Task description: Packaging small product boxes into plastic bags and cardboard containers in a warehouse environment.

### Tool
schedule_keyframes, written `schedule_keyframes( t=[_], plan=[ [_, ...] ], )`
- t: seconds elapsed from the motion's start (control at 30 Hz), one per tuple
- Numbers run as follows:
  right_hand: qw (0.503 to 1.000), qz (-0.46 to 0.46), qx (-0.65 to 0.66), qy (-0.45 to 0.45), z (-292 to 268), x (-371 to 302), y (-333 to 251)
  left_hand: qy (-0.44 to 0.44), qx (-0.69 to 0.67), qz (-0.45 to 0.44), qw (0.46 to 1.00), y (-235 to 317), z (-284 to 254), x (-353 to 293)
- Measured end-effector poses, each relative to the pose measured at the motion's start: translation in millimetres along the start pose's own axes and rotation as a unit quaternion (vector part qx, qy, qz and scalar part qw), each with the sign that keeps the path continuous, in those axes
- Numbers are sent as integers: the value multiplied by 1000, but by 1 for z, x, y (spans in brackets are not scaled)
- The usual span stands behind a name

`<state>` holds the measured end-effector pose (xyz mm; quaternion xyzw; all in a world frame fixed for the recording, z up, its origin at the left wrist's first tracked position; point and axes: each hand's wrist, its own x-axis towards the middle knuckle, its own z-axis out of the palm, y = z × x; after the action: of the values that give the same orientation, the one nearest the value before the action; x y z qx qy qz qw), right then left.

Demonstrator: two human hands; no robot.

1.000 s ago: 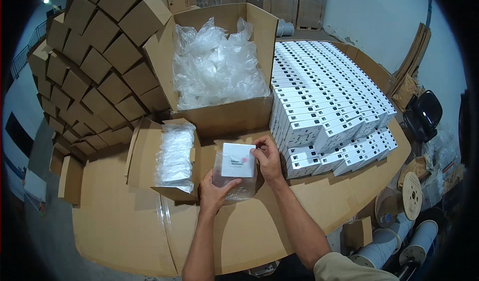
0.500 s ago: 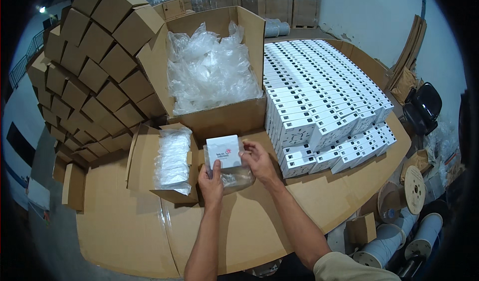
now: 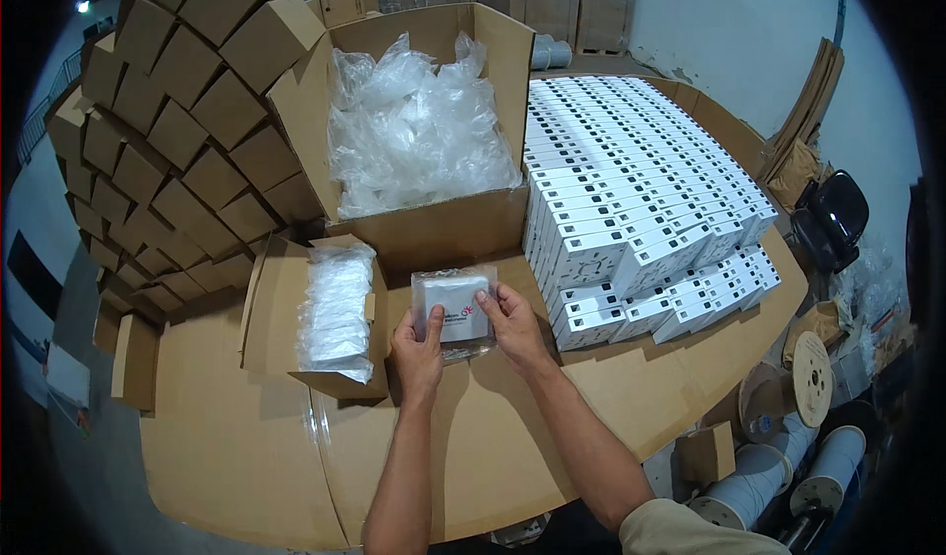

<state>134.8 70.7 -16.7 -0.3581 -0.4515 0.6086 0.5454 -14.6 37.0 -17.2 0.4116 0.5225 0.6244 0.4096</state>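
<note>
A flat white square box [image 3: 455, 304] with a small red and dark print lies inside a clear plastic bag [image 3: 480, 274]. My left hand [image 3: 418, 350] grips its left edge, thumb on the front face. My right hand [image 3: 513, 328] holds the right edge in the same way, thumb near the red print. Just left of my left hand stands an open cardboard carton [image 3: 340, 387]. A row of plastic-wrapped packs [image 3: 335, 304] fills it, standing on edge.
A large open carton [image 3: 424, 240] full of loose clear bags [image 3: 419, 127] stands behind my hands. White boxes [image 3: 631, 200] are stacked at the right. Brown cartons [image 3: 187, 141] pile up at the left. Cardboard [image 3: 236, 437] covers the table; cable spools [image 3: 813, 378] sit beyond its right edge.
The white box has gone from partly out of the bag to fully inside it. My right hand has moved down from the bag's upper edge to the box's right side.
</note>
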Motion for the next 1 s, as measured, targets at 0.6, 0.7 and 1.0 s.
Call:
schedule_keyframes(
  t=[0.6, 0.7, 1.0],
  plan=[
    [995, -78, 58, 15, 4, -4, -14, 11, -46, 48, 998, 14, 0, -3],
    [996, -88, 31, 8, 4, -6, -18, 10, -72, 46, 996, 9, -4, 0],
    [996, -74, 32, -36, 6, -12, -33, -38, -151, 60, 986, 14, -2, 0]
  ],
)
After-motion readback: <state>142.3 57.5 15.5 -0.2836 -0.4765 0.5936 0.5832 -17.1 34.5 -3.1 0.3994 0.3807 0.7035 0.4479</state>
